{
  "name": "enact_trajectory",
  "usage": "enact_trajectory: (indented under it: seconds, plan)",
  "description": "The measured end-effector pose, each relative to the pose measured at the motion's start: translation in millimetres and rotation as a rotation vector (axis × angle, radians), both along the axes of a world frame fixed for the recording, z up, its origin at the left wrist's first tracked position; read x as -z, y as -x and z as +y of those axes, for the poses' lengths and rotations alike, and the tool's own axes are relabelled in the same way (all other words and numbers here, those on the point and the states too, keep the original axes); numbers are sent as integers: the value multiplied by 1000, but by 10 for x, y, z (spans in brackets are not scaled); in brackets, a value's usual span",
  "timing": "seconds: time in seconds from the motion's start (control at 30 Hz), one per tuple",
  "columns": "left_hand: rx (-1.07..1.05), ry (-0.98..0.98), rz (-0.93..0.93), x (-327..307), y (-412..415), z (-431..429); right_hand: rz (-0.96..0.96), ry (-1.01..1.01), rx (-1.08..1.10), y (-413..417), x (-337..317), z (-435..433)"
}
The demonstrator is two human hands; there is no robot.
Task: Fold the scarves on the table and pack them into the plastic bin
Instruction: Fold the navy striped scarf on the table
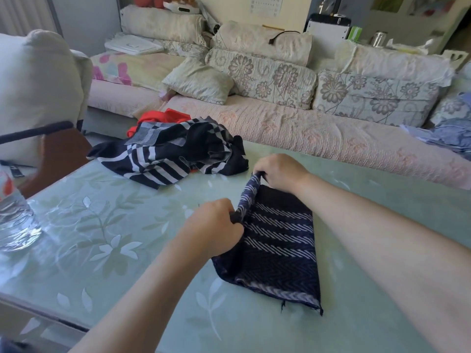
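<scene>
**Surface and room.** I look down on a glossy, pale green surface [102,238] printed with white leaves. Its near left edge is in view. At far left a white padded chair [38,85] stands just beside it. Beyond the surface a long sofa [318,138] runs across the room under a pink quilted cover, with flower-printed cushions [262,77] leaning along its back.

**Count.**
- One clear water bottle [15,220] stands at the left edge of the surface.
- One black-and-white striped scarf [173,154] lies in a loose heap at the far side, left of centre.
- One red cloth [158,118] shows under the far side of that heap.
- One navy scarf [277,245] with pale dashed stripes lies partly folded near centre, right of the heap and apart from it.
- Two hands, both on the navy scarf's left edge, with bare forearms. The left hand [216,225] pinches the near end and the right hand [280,171] pinches the far end. That edge is lifted into a ridge between them, and the rest of the scarf lies flat.

**Obscured.**
- The bottle is cut by the left border, and only its lower body shows.
- The red cloth is mostly covered, so I cannot tell whether it is one piece.
- The fingertips of both hands are buried in the fabric.
- At far right a blue cloth [453,131] on the sofa is cut off by the frame.
</scene>
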State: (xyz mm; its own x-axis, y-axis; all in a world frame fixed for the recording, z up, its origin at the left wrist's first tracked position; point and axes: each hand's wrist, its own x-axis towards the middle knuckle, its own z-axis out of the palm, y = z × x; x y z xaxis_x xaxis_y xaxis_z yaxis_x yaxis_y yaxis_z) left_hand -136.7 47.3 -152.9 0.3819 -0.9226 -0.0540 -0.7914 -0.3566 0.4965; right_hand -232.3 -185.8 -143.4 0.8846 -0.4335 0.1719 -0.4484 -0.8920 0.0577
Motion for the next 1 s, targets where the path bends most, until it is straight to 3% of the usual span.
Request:
enact_trajectory:
  seconds: [0.2,0.33,0.43,0.53,0.6,0.7,0.83,1.0]
  plan:
    - [272,172,45,37,701,-121,-130,-63,83,785,31,-122]
    - [376,99,20,148,997,-251,-123,-112,170,1186,173,-109]
    - [418,-18,-11,192,1104,-329,-14,-204,217,1367,343,-75]
    - [400,138,-13,249,1033,-436,-16,-211,298,1410,510,-20]
    - [429,237,-159,323,925,-504,-123,-193,327,1351,556,29]
    - [460,57,-401,489,754,-500,-205,-172,299,1202,596,121]
    - [396,-209,-429,615,533,-382,-52,-269,278,1036,706,176]
    - [350,-150,-462,638,461,-346,72,-347,283,928,743,113]
